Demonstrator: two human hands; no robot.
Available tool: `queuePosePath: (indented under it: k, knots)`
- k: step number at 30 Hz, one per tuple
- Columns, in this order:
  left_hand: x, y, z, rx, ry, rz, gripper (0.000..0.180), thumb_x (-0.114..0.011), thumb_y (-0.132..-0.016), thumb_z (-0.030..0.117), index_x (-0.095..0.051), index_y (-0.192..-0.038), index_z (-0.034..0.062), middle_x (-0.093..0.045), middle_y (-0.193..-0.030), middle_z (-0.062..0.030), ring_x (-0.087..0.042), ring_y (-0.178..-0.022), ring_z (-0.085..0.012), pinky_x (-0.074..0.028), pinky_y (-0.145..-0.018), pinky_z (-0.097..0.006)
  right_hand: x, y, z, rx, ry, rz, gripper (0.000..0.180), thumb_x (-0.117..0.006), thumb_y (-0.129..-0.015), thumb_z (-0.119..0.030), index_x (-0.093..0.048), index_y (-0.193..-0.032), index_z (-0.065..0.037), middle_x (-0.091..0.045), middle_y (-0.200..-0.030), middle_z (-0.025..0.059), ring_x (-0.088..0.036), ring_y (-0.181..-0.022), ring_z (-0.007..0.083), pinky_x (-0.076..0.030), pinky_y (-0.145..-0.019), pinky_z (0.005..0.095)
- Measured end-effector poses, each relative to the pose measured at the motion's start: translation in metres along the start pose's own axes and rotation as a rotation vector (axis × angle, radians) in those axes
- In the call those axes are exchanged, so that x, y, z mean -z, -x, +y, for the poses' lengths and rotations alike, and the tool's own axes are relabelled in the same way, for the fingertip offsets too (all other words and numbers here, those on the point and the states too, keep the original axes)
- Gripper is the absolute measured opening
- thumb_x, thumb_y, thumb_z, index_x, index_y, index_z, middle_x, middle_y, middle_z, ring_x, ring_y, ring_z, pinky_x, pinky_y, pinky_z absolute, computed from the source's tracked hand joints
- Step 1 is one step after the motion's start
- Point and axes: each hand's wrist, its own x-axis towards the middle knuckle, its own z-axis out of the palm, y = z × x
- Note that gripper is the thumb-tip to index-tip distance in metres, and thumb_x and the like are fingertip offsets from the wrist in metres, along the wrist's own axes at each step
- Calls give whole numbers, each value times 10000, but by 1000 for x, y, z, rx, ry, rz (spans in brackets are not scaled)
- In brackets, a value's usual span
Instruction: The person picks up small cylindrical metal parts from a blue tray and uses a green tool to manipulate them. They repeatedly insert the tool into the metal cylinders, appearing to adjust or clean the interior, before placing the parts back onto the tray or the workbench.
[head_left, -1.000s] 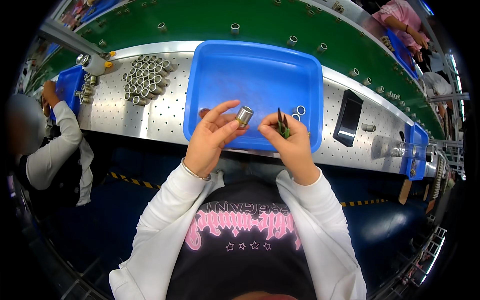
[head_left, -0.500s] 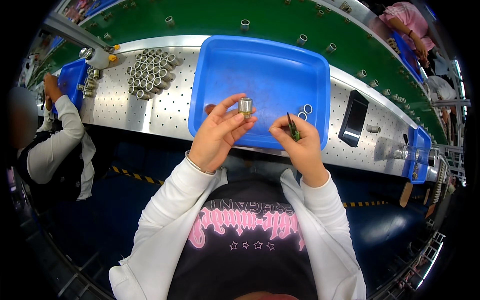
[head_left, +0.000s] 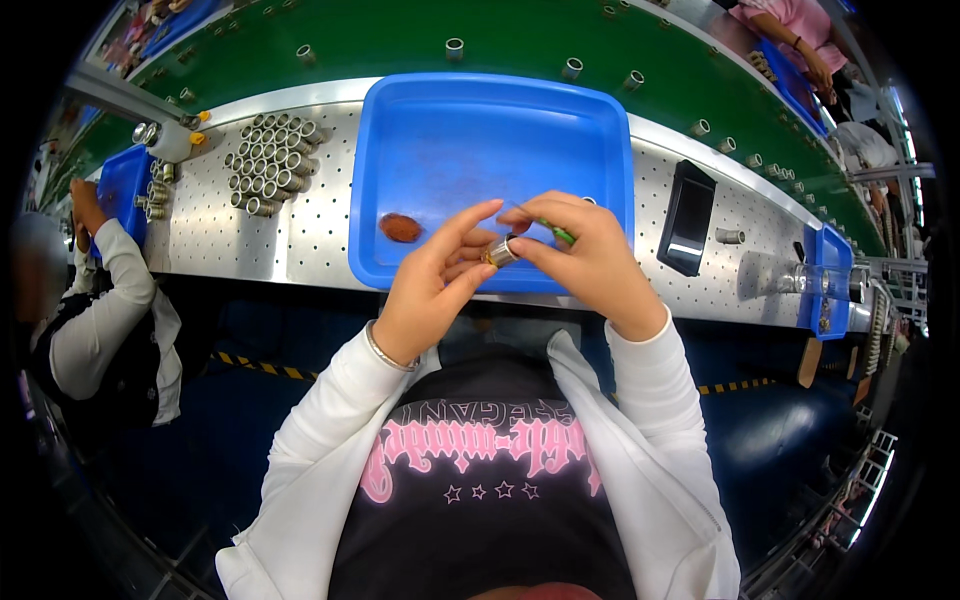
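Over the near side of a blue tray [head_left: 490, 88], my left hand [head_left: 425, 290] pinches a short silver metal sleeve [head_left: 504, 252] with a brassy end, tilted to the right. My right hand [head_left: 595, 265] is closed on a small green-handled tool [head_left: 556, 233] with a dark slim part; its exact kind is partly hidden by the fingers. The right thumb reaches the sleeve's open end. A reddish-brown oval pad [head_left: 401, 228] lies in the tray left of my hands. Behind the right hand, a metal ring [head_left: 589, 201] barely shows.
Several metal sleeves [head_left: 268, 165] stand grouped on the perforated metal bench [head_left: 330, 215]. A black flat device [head_left: 688, 218] and a lying sleeve [head_left: 730, 237] are to the right. Beyond runs a green conveyor [head_left: 400, 45] with spaced sleeves. A co-worker [head_left: 105, 310] sits at left.
My right hand has moved left and up to the sleeve, bringing the green-handled tool. The left hand has tilted the sleeve from upright. My view has shifted slightly, uncovering the brown pad.
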Motion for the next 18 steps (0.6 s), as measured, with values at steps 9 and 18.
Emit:
queuePosePath:
  k: [9,18]
  knots:
    - [12,-1,6,228,384,101,452,-569,-857,44,-435,-1288,18,-569,-1088,-124,-594,-966,-197,-466,-875,-291,-4,9,1,-101,-44,150,90,-654,-763,-64,-610,-794,8,-598,-716,82,-538,-608,158,-407,-553,287]
    - [6,-4,4,169,418,142,425,-585,-848,58,-467,-1253,3,-569,-1100,-119,-585,-979,-188,-467,-883,-294,-12,8,-10,-76,-356,72,75,-607,-830,-45,-582,-850,23,-598,-735,41,-536,-679,76,-420,-597,210]
